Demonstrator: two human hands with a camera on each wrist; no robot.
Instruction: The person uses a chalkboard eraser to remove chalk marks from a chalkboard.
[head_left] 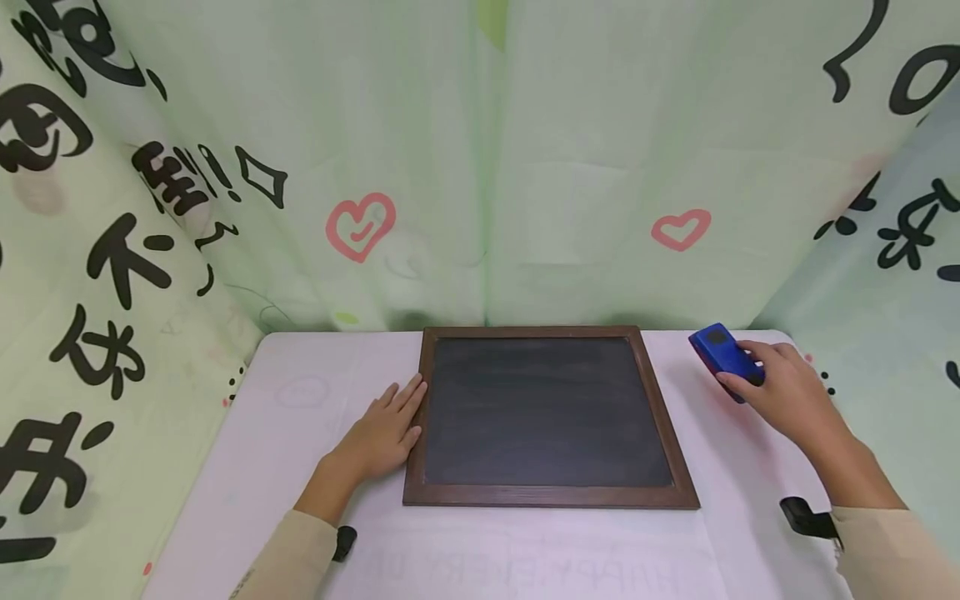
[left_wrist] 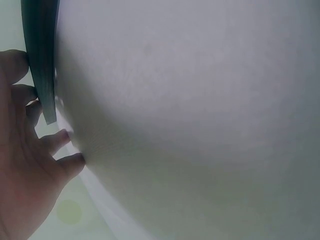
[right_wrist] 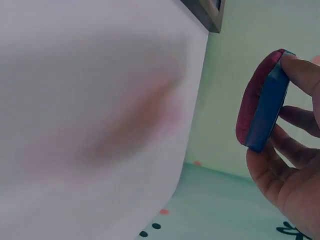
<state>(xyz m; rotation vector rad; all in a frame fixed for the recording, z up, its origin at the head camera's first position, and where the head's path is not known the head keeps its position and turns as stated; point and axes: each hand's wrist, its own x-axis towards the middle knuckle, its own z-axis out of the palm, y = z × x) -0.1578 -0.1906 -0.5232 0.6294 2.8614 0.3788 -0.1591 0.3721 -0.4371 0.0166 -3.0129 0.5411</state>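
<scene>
A small blackboard (head_left: 551, 417) in a brown wooden frame lies on the white table, its dark surface bare of clear marks. Against the frame's left side rests my left hand (head_left: 384, 429), fingers extended; in the left wrist view the fingertips touch the frame's edge (left_wrist: 42, 60). My right hand (head_left: 795, 392) grips a blue blackboard eraser (head_left: 723, 354) between thumb and fingers, to the right of the board and above the table. The right wrist view shows the eraser's dark red felt pad (right_wrist: 256, 97) facing the table side, apart from any surface.
The white table (head_left: 360, 550) extends around the board. Pale green curtains (head_left: 570, 167) with black characters and pink hearts hang behind and at both sides, close to the table's edges. A black wrist strap mount (head_left: 806, 517) sits at the right cuff.
</scene>
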